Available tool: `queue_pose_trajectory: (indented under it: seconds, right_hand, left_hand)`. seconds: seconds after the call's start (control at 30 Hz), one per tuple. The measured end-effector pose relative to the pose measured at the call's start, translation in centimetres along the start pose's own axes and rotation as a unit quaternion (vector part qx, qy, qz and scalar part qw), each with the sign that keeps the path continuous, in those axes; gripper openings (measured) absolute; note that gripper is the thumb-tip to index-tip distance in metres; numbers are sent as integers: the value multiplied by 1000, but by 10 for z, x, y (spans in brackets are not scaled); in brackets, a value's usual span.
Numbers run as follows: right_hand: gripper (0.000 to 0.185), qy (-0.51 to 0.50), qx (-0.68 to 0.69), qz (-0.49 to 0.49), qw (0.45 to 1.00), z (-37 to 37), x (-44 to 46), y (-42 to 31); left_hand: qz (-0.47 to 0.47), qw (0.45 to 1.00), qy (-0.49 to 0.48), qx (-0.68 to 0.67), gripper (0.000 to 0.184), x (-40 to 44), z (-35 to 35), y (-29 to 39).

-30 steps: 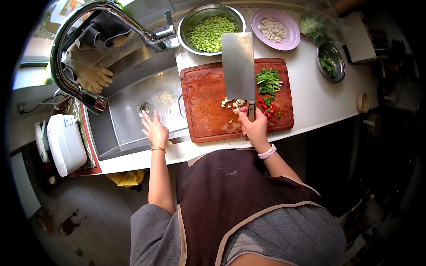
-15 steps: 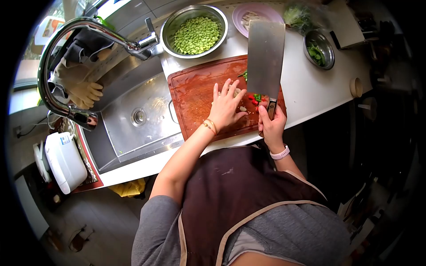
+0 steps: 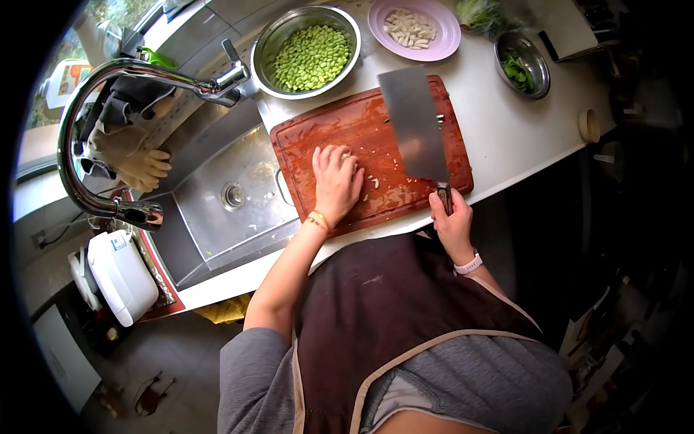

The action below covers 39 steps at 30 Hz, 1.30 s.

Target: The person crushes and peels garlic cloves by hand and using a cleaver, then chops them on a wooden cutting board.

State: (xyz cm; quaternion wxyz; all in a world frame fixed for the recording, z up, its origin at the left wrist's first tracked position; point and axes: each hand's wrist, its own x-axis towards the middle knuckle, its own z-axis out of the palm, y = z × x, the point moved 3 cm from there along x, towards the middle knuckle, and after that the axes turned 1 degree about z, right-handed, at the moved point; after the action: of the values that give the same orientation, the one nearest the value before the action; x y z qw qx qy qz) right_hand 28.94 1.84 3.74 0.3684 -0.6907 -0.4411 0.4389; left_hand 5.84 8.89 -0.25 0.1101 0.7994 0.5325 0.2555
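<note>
Currently gripping cleaver [image 3: 413, 123] by handle [image 3: 444, 195] in right hand [image 3: 454, 223], over right part of cutting board [image 3: 303, 145]. Holding left hand [image 3: 336, 181] curled at board's middle-left, near pale bits [image 3: 371, 182]; can't tell if grasping anything. Beyond, on bench [image 3: 499, 137]: metal bowl [image 3: 264, 55] of shelled green beans [image 3: 311, 58], pink plate [image 3: 447, 30] of white pieces [image 3: 410, 29], smaller metal bowl [image 3: 539, 66] of green leaves [image 3: 517, 71].

A dark brown apron [image 3: 397, 300] is covering the front, and a tan edge [image 3: 463, 333] is running around it (a small pale smudge [image 3: 372, 280] is showing too). A grey shirt [image 3: 477, 365] is peeking out. A gold bracelet [image 3: 318, 219] is circling the left hand's [image 3: 336, 186] wrist, and a pale pink band [image 3: 469, 265] is hugging the right hand's [image 3: 455, 223].
</note>
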Motion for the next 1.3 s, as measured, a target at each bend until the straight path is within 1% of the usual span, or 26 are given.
queue_pose_trajectory:
  seconds: [0.03, 0.07, 0.13, 0.17, 0.2, 0.27, 0.33, 0.4, 0.47, 0.53, 0.6, 0.63, 0.7, 0.73, 0.8, 0.83, 0.87, 0.93, 0.97, 1.0, 1.07, 1.13, 1.2, 1.23, 1.27, 1.3]
  right_hand:
    - [21, -2, -76, -22, 997, 0, -1, -1]
    - [21, -5, -75, -24, 997, 3, -1, -1]
    - [20, 20, -141, -124, 982, 6, -5, -7]
    - [20, 1, -173, -116, 978, 9, -7, -6]
    - [20, -1, -174, -118, 978, 11, -8, -4]
    - [20, -19, -222, -123, 967, 19, -12, -2]
    - [20, -35, -225, -118, 967, 25, -15, -3]
    - [20, -50, -231, -124, 964, 29, -16, -5]
    - [20, -48, -229, -125, 964, 29, -17, -9]
    - [21, -46, -229, -124, 964, 27, -17, -9]
    - [20, -31, -206, -141, 968, 24, -16, -7]
    - [20, -30, -206, -141, 968, 23, -16, -7]
    - [21, -25, -191, -117, 974, 21, -15, -7]
    - [21, -23, -189, -117, 975, 21, -16, -7]
    - [21, -11, -171, -96, 980, 19, -17, -5]
    - [21, -8, -169, -95, 981, 18, -18, -5]
    - [21, -6, -161, -88, 983, 17, -18, -5]
    - [21, -1, -150, -77, 986, 15, -18, -3]
    - [21, 5, -142, -77, 987, 14, -18, -1]
    - [21, 11, -135, -76, 988, 13, -19, 1]
    - [21, 13, -132, -72, 989, 13, -19, 3]
    - [21, 15, -128, -69, 989, 12, -18, 3]
    - [22, 8, -129, -62, 990, 13, -18, 2]
    - [22, 7, -129, -61, 990, 13, -18, 2]
    - [22, 2, -124, -56, 991, 14, -17, 2]
    - [22, -3, -120, -53, 991, 16, -16, 1]
  left_hand:
    - [-7, 998, 20, -61, 27, -2, -11, -4]
    - [-11, 997, 53, -55, 27, -4, -22, -6]
    - [-64, 990, 93, -79, 26, -16, -30, -21]
    - [-92, 988, 95, -81, 26, -21, -36, -25]
    - [-132, 983, 85, -96, 34, -31, -33, -32]
    - [-136, 986, 48, -85, 49, -39, -33, -27]
    - [-155, 985, -3, -69, 62, -44, -30, -15]
    - [-156, 985, -18, -72, 66, -46, -24, -12]
    - [-144, 985, 25, -93, 63, -41, -18, -16]
    - [-126, 988, 64, -69, 53, -28, -17, -33]
    - [-131, 985, 81, -80, 52, -9, -18, -49]
    - [-130, 985, 81, -80, 52, 1, -19, -55]
    - [-71, 994, 44, -75, 51, 21, -19, -62]
    - [-68, 994, 43, -74, 51, 27, -17, -65]
    - [-21, 998, -8, -65, 55, 38, -7, -66]
    - [-1, 998, -3, -71, 42, 43, -6, -67]
    - [2, 998, -5, -70, 42, 43, -4, -68]
    - [-40, 997, -14, -58, 26, 41, -5, -68]
    - [-35, 998, 19, -49, 10, 41, -7, -64]
    - [-33, 998, 15, -48, 10, 39, -9, -61]
    - [-78, 996, -38, -12, 7, 32, -11, -61]
    - [-87, 996, -24, -8, 8, 23, -12, -65]
    - [-78, 996, 12, -38, 10, 15, -16, -66]
    - [-59, 998, 7, -30, 12, 12, -18, -62]
    - [-60, 998, 6, -29, 12, 10, -20, -59]
    - [-62, 998, -19, -6, 12, 9, -22, -56]
